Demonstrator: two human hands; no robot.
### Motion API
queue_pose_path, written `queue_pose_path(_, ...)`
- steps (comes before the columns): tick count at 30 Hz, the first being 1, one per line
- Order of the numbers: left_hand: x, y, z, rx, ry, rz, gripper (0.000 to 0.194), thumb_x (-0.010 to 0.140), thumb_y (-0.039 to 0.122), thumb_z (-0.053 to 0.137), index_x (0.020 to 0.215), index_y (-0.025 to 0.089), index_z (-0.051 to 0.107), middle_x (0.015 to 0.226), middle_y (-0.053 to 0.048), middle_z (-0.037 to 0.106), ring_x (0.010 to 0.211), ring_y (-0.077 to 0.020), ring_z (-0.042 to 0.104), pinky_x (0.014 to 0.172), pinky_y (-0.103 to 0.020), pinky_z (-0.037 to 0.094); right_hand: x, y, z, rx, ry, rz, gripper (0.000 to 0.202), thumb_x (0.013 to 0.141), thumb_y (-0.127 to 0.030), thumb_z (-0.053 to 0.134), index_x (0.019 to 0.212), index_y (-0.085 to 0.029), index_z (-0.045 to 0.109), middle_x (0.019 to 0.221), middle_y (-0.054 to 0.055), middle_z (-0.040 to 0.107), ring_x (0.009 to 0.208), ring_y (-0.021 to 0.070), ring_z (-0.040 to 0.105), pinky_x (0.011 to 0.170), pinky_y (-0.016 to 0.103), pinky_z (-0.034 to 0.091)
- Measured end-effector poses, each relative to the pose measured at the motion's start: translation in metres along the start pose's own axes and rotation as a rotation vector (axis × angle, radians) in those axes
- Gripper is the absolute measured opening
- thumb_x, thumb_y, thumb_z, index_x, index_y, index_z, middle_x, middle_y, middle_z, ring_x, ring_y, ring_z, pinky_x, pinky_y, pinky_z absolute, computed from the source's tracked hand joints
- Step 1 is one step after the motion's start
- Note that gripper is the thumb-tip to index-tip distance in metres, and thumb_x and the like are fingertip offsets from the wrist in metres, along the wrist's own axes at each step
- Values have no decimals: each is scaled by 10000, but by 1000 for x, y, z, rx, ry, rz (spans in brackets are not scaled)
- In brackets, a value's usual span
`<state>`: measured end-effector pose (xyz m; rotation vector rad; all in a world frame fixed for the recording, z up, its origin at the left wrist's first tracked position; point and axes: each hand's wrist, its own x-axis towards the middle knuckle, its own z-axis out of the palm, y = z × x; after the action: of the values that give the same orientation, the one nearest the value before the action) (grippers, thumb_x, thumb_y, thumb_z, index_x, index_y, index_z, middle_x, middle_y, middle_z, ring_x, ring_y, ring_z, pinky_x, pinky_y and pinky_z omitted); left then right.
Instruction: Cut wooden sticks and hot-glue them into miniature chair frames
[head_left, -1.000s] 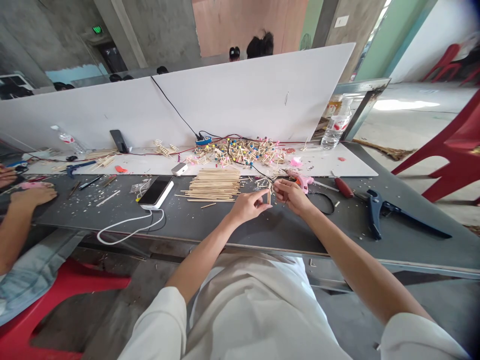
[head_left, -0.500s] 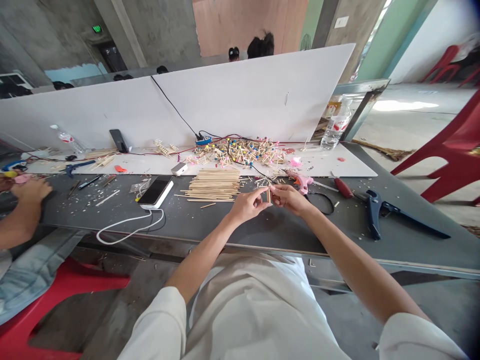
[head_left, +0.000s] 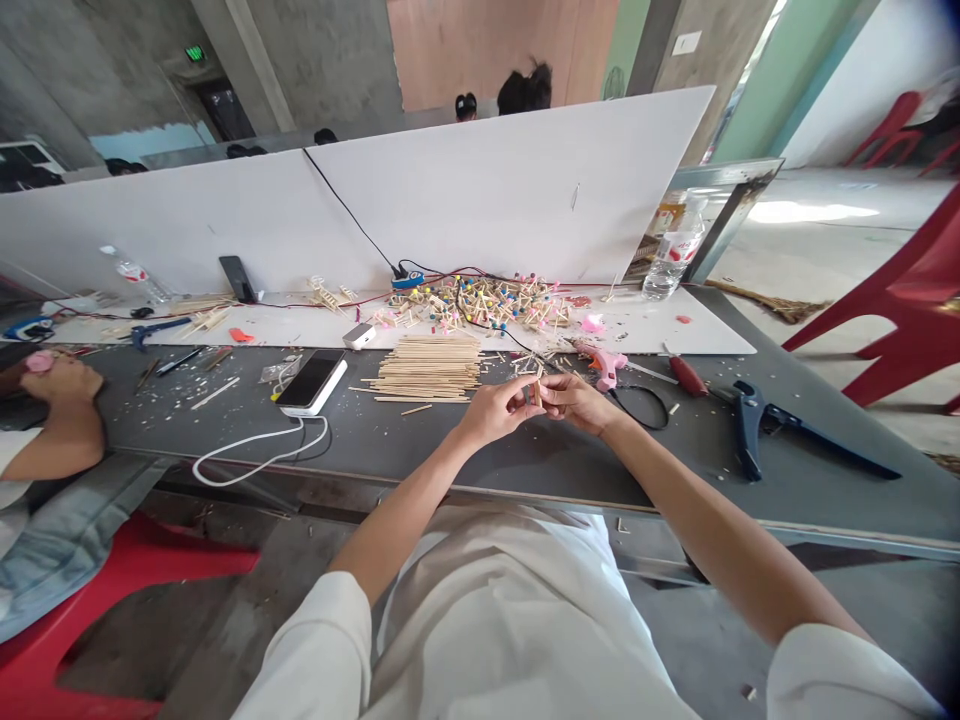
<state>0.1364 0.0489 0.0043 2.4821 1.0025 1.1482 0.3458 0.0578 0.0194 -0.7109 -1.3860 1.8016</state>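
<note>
My left hand (head_left: 500,410) and my right hand (head_left: 576,402) meet above the front of the grey table, fingertips pinched around a small wooden piece (head_left: 536,392). The piece is short and light brown, and fingers partly cover it. Just left of my hands lies a stack of thin wooden sticks (head_left: 427,370). Behind them is a heap of short sticks with coloured balls (head_left: 487,303). A pink glue gun (head_left: 606,366) rests close to my right hand.
A red-handled screwdriver (head_left: 686,376) and a dark blue tool with a long blade (head_left: 750,430) lie right. A phone on a white power bank (head_left: 313,384) with a looped cable lies left. A white panel (head_left: 480,200) stands behind. Another person's hands (head_left: 64,380) are far left.
My fingers have shifted on the wooden piece, with my right fingertips lower beside it. At far left, the other person's hands have come together and the arm has moved.
</note>
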Motion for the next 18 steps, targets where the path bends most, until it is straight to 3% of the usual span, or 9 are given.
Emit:
queue_pose_path(8,1,4,-3,17,12,-44,462,937,431,698,1326,203,598,814,-14,761,700,-138,700,694,-236,513,-1,-1,4,-55,29,-44,361,725,-447,891,733,-149,687,627,-8,547,541,82,445,498,229,280)
queue_pose_path(13,2,7,-5,-32,-3,-64,546,908,451,732,1359,191,568,851,-27,763,734,-142,707,723,-235,523,-1,-3,3,-121,48,-87,360,746,-476,861,784,-158,697,624,-18,545,543,87,429,505,236,296)
queue_pose_path(15,2,9,-6,-59,7,-69,541,935,468,692,1371,179,557,843,-26,755,718,-133,696,713,-224,514,0,-2,1,-214,75,-117,357,775,-494,827,859,-164,720,631,-20,565,539,96,439,507,244,315)
queue_pose_path(18,3,10,-8,-30,96,-113,432,1025,460,533,1329,158,585,794,-24,732,651,-116,658,657,-210,479,3,3,-1,-544,132,-201,311,838,-460,755,931,-164,750,688,2,638,567,120,492,540,263,370)
